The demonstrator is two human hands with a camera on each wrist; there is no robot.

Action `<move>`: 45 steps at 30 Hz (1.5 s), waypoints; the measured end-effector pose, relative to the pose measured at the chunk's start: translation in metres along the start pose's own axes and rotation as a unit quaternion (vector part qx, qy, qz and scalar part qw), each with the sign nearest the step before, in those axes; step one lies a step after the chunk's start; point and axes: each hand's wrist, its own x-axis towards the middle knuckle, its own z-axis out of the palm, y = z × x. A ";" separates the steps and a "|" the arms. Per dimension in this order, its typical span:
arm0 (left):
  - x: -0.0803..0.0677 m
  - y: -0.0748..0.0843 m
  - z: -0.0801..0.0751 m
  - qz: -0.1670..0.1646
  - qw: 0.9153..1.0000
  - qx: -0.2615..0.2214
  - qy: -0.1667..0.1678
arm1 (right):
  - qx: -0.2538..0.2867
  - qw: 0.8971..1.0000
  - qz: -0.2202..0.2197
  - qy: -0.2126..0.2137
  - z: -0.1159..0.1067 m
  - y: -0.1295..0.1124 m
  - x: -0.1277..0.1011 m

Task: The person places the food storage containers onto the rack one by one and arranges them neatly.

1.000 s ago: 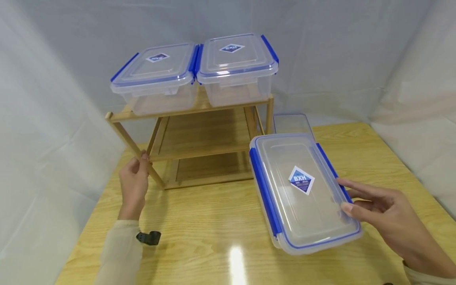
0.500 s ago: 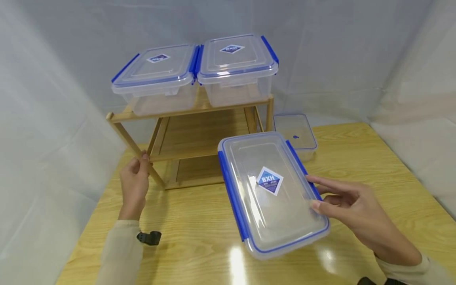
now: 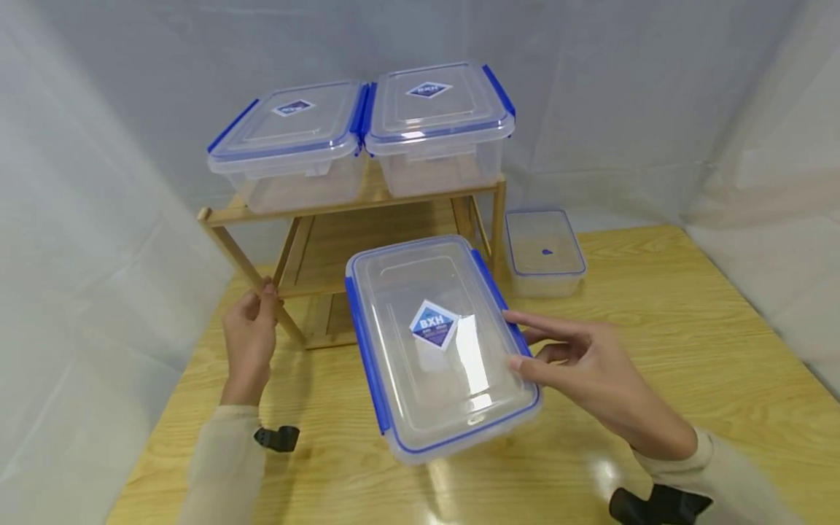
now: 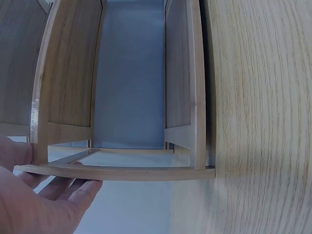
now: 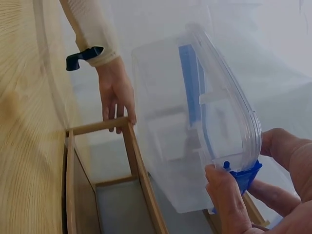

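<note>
From the head view I see my right hand (image 3: 584,372) holding a clear lidded container (image 3: 436,343) by its right edge, fingers (image 3: 531,321) pinching the blue clip side, the box raised above the worktop (image 3: 689,350) just in front of the wooden rack (image 3: 367,248). My left hand (image 3: 249,343) grips the rack's slanted front-left leg, fingers curled round it. Two more lidded boxes (image 3: 367,138) sit side by side on the rack's top shelf, and a smaller container (image 3: 545,251) rests on the worktop just beside the rack's right post.

The left wrist view shows none of the boxes: only the rack's frame seen close, with my left-hand fingers under and behind a wooden rail (image 4: 117,171), lightly curled against it.

The right wrist view gives what the head view hides: the container's underside and wall, tilted, with my thumb and fingers clamped on its blue latch (image 5: 243,176). It also shows the left hand on the rack's corner, and the box hanging clear of the rack.
</note>
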 end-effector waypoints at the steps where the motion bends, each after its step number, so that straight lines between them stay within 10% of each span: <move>1: 0.000 0.000 0.000 0.000 1.000 -0.001 0.001 | 0.003 1.000 0.003 -0.002 0.003 -0.001 0.002; 45: 0.001 0.000 0.001 -0.006 1.000 -0.018 0.011 | 0.041 0.997 0.061 -0.032 0.051 -0.030 0.135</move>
